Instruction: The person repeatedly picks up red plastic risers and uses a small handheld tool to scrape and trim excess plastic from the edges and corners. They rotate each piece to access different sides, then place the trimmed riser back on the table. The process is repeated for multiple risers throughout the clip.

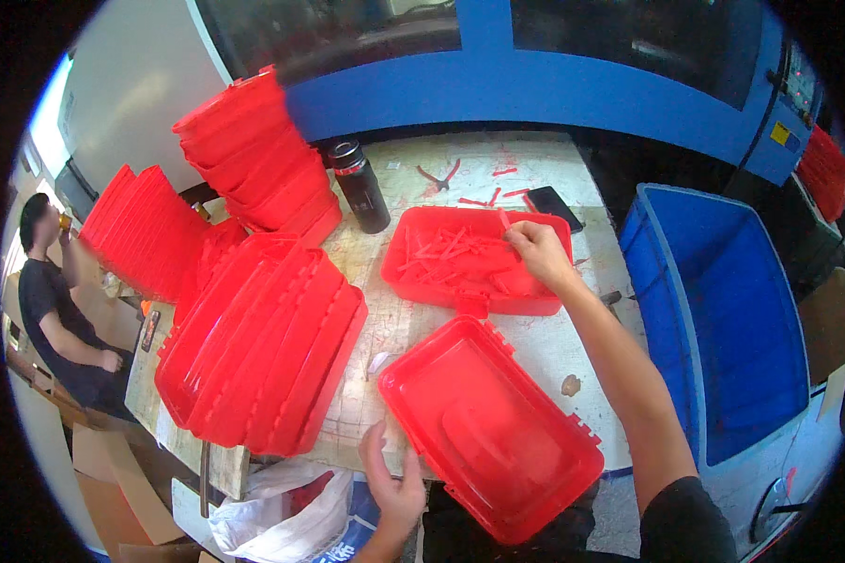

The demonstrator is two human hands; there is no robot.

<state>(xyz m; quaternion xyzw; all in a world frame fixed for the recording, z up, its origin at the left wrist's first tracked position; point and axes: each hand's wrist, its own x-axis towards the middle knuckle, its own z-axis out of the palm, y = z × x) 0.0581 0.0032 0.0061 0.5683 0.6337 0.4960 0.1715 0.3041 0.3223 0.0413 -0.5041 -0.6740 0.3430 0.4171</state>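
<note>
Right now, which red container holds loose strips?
The red box under the right hand: red strips lie inside it, while none show in the red tray nearest the left hand or the stacks.

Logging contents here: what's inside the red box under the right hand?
Thin red strips lie inside the red box. The right hand hides part of its right side; the bottom beneath the strips is covered.

The scrap-filled plastic box (526, 305) is bright red, matching the thin strips (455, 246) inside it, the hinged lid (493, 432) in front and the nested stack (263, 357) to its left. Behind the box, the pliers (439, 181) have red handles, and the machine (554, 89) is strong blue. Right of it, the bin (668, 300) is blue, pale-rimmed; beneath, the worktop (540, 361) is off-white, blotched brown and red.
</note>
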